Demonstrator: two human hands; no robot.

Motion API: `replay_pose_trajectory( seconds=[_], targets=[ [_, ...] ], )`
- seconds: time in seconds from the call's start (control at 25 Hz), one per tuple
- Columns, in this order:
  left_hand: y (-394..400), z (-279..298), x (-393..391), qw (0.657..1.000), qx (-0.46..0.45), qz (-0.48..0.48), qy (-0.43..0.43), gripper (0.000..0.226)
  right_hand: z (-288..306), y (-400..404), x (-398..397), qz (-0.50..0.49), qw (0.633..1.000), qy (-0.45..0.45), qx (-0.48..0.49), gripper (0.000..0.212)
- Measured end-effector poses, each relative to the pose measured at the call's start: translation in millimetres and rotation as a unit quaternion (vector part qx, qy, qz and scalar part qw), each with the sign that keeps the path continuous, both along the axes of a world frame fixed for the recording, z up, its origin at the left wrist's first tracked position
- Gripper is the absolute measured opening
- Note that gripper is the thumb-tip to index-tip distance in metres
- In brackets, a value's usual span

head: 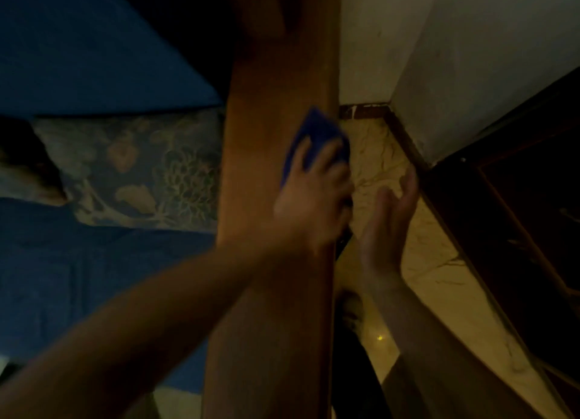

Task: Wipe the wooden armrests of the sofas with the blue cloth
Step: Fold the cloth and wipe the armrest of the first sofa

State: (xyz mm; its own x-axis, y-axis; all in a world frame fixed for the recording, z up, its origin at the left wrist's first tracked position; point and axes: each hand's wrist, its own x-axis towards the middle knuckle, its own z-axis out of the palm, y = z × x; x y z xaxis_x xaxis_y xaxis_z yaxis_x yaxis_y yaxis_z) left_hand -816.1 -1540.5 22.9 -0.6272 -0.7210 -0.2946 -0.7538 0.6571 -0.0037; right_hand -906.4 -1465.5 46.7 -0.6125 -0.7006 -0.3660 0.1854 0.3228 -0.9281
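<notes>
A long wooden armrest (266,82) runs from the bottom to the top of the dim view. My left hand (314,202) reaches across it and presses the blue cloth (317,136) against the armrest's right edge, fingers spread over the cloth. My right hand (389,220) hovers just right of the armrest above the floor, fingers apart and holding nothing. The lower part of the cloth is hidden under my left hand.
The sofa's blue seat cushion (78,277) and a floral pillow (141,173) lie left of the armrest. A pale wall (470,57) and a dark wooden cabinet (527,214) stand to the right, with a narrow strip of marble floor (439,277) between.
</notes>
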Motion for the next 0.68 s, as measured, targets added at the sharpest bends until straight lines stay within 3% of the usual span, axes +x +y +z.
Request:
replay_pose_trajectory(
  seconds=[0.08, 0.2, 0.32, 0.48, 0.68],
  targets=[
    [113, 2, 26, 0.996, 0.073, -0.051, 0.008, 0.043, 19, 16, -1, 0.057, 0.998, 0.01, 0.001, 0.052],
    [267, -4, 72, 0.979, 0.15, -0.118, -0.065, 0.031, -3, 75, 6, 0.312, 0.943, 0.102, 0.057, 0.065],
    [373, -12, 120, 0.979, 0.078, -0.174, -0.068, 0.04, -25, 174, 34, 0.379, 0.91, 0.147, 0.084, 0.061],
    [418, -9, 167, 0.995, 0.089, -0.03, 0.032, 0.067, -11, 302, 67, 0.399, 0.893, 0.19, 0.086, 0.052],
    [374, 1, 170, 0.982, 0.067, 0.144, 0.099, 0.059, -1, 326, 98, 0.407, 0.818, 0.385, 0.13, 0.061]
  ],
)
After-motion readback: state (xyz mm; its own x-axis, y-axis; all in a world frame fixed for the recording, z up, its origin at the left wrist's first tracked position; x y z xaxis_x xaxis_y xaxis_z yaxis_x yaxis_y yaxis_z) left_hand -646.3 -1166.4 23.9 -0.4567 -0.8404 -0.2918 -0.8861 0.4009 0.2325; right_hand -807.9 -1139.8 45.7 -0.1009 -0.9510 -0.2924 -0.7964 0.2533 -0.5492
